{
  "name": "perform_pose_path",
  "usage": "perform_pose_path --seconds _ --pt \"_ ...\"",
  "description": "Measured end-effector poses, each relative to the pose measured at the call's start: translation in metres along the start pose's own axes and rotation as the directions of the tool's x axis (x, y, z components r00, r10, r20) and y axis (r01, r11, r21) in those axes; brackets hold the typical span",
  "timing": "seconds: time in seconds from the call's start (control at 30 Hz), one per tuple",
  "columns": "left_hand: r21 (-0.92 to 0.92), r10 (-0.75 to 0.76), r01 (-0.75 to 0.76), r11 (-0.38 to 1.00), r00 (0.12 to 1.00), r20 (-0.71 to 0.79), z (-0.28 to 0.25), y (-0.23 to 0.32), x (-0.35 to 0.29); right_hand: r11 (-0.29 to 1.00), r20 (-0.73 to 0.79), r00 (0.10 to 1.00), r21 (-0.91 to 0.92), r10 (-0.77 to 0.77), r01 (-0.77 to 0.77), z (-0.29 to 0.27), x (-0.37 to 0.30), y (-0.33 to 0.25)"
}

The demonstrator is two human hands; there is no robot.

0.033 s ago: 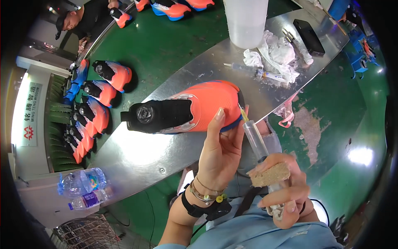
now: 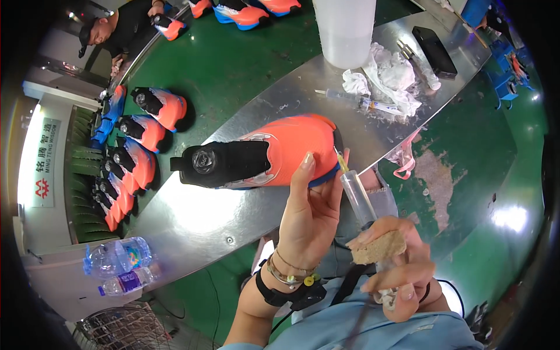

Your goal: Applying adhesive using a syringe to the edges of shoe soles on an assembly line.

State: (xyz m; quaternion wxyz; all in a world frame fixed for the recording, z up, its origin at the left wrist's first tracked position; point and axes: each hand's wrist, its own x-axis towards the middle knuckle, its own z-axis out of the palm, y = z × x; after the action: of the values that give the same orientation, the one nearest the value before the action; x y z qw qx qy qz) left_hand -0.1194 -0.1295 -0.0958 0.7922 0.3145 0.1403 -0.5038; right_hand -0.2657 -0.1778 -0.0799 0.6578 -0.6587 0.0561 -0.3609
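Observation:
An orange, black and blue shoe (image 2: 297,149) lies over the metal strip, its black collar toward the left. My left hand (image 2: 309,219) grips its toe end, thumb on the orange upper and fingers beneath. A clear syringe (image 2: 357,195) with a yellowish needle base is in my right hand (image 2: 402,262). Its needle tip meets or nearly touches the shoe's toe edge; contact is too small to tell. The same hand also holds a rough tan block (image 2: 379,247) and a bit of crumpled white material (image 2: 386,298). The syringe's rear end is hidden by the fingers.
Several similar shoes (image 2: 166,108) stand at left. Beyond the metal strip are a white container (image 2: 346,35), crumpled tissue (image 2: 391,76), another syringe (image 2: 356,98) and a black box-like object (image 2: 434,51). Plastic bottles (image 2: 119,256) lie lower left. Another person (image 2: 131,26) is at far left.
The tan block in my right hand has tilted slightly. The shoe, my left hand and the syringe stay almost the same.

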Motion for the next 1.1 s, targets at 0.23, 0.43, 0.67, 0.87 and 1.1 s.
perform_pose_path --seconds 0.23,0.43,0.67,0.87,1.1 --pt "-0.079 -0.019 0.015 0.997 0.999 -0.048 0.002 0.004 -0.003 0.995 0.010 0.995 0.008 -0.098 0.098 0.000 -0.002 0.006" --pt "-0.043 0.000 -0.001 0.999 0.999 -0.034 0.003 0.005 -0.002 0.993 -0.029 0.992 0.004 -0.121 0.121 0.002 -0.003 0.008" --pt "-0.046 0.003 -0.003 0.999 1.000 -0.005 0.004 0.006 -0.003 0.993 -0.033 0.993 -0.034 -0.114 0.113 0.001 -0.009 0.007" --pt "-0.091 0.010 -0.008 0.996 1.000 0.028 -0.005 0.008 -0.009 0.989 -0.003 0.990 -0.019 -0.144 0.144 -0.015 -0.009 0.014" --pt "0.000 -0.016 0.016 1.000 0.994 0.111 -0.043 -0.001 -0.026 0.836 -0.009 0.960 -0.494 -0.280 0.239 -0.024 0.032 0.041"
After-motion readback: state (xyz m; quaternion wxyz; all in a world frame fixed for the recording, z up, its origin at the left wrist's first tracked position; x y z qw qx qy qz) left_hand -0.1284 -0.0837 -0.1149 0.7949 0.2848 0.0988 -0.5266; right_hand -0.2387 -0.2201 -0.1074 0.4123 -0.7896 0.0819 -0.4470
